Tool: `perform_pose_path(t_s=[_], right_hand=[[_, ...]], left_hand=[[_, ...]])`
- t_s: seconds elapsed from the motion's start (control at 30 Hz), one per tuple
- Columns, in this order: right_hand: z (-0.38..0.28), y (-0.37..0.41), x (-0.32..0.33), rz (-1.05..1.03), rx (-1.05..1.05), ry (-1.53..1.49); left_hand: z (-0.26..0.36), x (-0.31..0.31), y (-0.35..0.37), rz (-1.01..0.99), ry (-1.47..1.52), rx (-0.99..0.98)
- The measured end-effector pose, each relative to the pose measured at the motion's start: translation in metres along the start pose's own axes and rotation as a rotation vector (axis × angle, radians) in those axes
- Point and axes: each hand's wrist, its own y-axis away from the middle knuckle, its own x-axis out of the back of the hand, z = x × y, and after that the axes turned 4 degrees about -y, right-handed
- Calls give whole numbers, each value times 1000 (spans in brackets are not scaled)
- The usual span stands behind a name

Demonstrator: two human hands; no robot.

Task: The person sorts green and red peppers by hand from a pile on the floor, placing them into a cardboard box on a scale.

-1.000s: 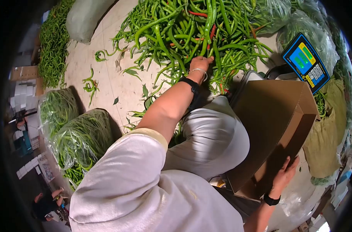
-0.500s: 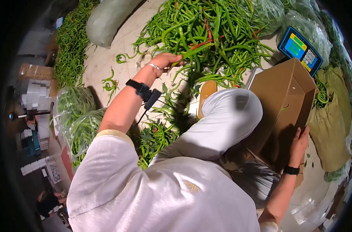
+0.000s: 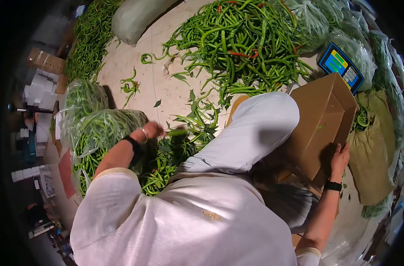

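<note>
pepper [image 3: 178,132], green and blurred, pinched in left hand [image 3: 152,131], left and near of big heap [image 3: 242,37]. right hand [image 3: 340,157] touches cardboard box [image 3: 322,117] along its right edge; cannot tell whether it grips.

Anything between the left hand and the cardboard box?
Yes: the bent, pale-trousered leg crosses the direct line from the left hand to the cardboard box. Right hand touches it directly, nothing visible between.
</note>
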Motion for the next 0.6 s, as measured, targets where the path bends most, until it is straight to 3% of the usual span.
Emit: perform_pose_path(t_s=[0.03, 0.07, 0.13, 0.2, 0.27, 0.3, 0.33, 0.37, 0.4, 0.43, 0.47, 0.5, 0.53, 0.6], right_hand=[[2, 0, 0, -1, 25, 9], [3, -1, -1, -4, 34, 12], [3, -5, -6, 22, 43, -14], [-5, -2, -3, 41, 90, 23], [-24, -2, 7, -1, 31, 12], [-25, -4, 7, -4, 31, 21], [-24, -4, 6, -16, 17, 8], [-22, -3, 5, -29, -2, -3], [-20, -2, 4, -35, -13, 12], [-17, 0, 3, 11, 53, 30], [-15, -1, 2, 57, 124, 49], [-17, -3, 3, 46, 129, 32], [-21, -3, 5, 39, 123, 46], [-31, -3, 8, -31, -44, 43]], left_hand=[[12, -13, 20, -131, -106, -122], [21, -36, 36, -131, -97, -121], [24, -72, 51, -732, 14, -264], [33, -92, 22, -780, -85, -278], [57, -73, -18, -598, -41, -339], [71, -37, -49, -373, 101, -378], [101, -1, -81, -190, 80, -223], [124, 45, -108, -106, 265, -156], [123, 43, -166, 109, 448, -380], [159, 85, -186, 169, 628, -84], [176, 96, -227, 299, 978, -213], [195, 124, -259, 268, 1048, -117], [215, 145, -285, 178, 1412, -158], [255, 196, -315, 213, 1788, 83]])
